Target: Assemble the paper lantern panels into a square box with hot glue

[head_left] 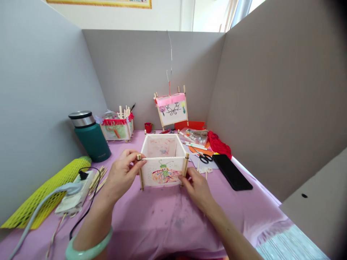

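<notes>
A white paper lantern box (165,173) with an open top and wooden corner sticks stands on the purple cloth in front of me. Its front panel bears a coloured butterfly drawing. My left hand (125,172) pinches the top of its front left corner, thumb on the front face. Lower down, my right hand (197,186) grips the front right corner, thumb against the panel and the other fingers partly hidden behind the stick. Behind the box hangs a finished-looking lantern (172,110) with a pink top band and a black line drawing.
Left are a teal bottle (93,139), yellow mesh (51,189), a power strip (74,195) with cables, loose sticks (98,180) and a decorated box of sticks (116,130). Right lie scissors (204,157), a black phone (232,172), markers (195,145) and red yarn (219,144). Grey partitions enclose the table.
</notes>
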Action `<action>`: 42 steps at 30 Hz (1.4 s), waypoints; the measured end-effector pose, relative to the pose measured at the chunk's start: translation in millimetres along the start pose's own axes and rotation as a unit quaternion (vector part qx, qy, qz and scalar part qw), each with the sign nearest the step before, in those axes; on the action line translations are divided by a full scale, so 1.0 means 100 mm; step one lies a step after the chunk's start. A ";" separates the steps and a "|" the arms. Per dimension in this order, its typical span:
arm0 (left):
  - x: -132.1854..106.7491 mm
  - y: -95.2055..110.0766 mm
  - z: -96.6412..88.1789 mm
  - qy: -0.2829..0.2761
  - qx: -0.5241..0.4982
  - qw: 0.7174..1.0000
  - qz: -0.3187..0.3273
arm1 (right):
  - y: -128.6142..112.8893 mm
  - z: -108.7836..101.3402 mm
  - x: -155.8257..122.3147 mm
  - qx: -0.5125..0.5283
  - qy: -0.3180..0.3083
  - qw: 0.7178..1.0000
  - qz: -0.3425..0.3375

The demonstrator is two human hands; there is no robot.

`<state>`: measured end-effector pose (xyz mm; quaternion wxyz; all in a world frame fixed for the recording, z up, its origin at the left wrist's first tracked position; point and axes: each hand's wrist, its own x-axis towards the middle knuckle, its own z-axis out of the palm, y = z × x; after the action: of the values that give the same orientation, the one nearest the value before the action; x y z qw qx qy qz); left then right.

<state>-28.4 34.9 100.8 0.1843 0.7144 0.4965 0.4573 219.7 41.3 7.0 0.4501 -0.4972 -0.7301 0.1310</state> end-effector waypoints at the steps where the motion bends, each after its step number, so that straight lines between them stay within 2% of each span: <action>1: 0.00 0.00 0.00 0.000 -0.004 1.000 -0.001 | 0.00 -0.01 0.00 0.002 -0.003 1.000 0.002; 6: -0.02 0.03 0.00 0.009 -0.009 1.000 -0.009 | -0.07 -0.09 0.02 0.035 -0.001 0.999 0.020; 9: -0.02 0.04 0.01 0.011 -0.015 1.000 -0.012 | -0.14 -0.21 0.10 0.087 0.054 0.994 0.027; 12: 0.00 0.02 0.02 0.009 -0.003 1.000 -0.009 | -0.23 -0.37 0.21 0.117 0.090 0.989 -0.001; 18: -0.01 0.06 -0.03 0.025 0.060 0.998 0.004 | -0.33 -0.52 0.37 0.071 0.031 0.995 -0.065; 19: -0.02 0.11 -0.05 0.042 0.082 0.996 0.007 | -0.34 -0.53 0.37 0.068 0.032 0.995 -0.066; 21: -0.05 0.23 -0.06 0.112 0.144 0.983 0.027 | -0.34 -0.52 0.36 0.070 0.034 0.995 -0.063; 23: -0.07 0.39 -0.02 0.195 0.201 0.957 0.078 | -0.33 -0.51 0.35 0.073 0.035 0.995 -0.055; 24: -0.08 0.46 0.02 0.212 0.219 0.946 0.113 | -0.32 -0.51 0.33 0.073 0.035 0.995 -0.051; 25: -0.08 0.53 0.07 0.204 0.228 0.940 0.151 | -0.31 -0.50 0.32 0.072 0.036 0.996 -0.047; 27: -0.05 0.62 0.22 0.123 0.238 0.941 0.209 | -0.29 -0.47 0.28 0.064 0.035 0.997 -0.035; 29: 0.01 0.66 0.38 0.036 0.259 0.937 0.230 | -0.26 -0.41 0.22 0.059 0.030 0.998 -0.020; 32: 0.11 0.64 0.59 -0.035 0.314 0.921 0.229 | -0.20 -0.27 0.10 0.060 0.015 0.998 0.005; 36: 0.18 0.60 0.72 -0.070 0.345 0.910 0.219 | -0.12 -0.08 -0.03 0.044 0.021 0.998 0.026; 42: 0.17 0.54 0.73 -0.047 0.324 0.927 0.185 | -0.05 0.02 -0.08 0.032 0.024 0.999 0.023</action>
<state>63.6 39.9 110.2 -0.1217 0.8348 0.4677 0.2637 216.1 32.6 4.3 0.4798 -0.5024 -0.7030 0.1525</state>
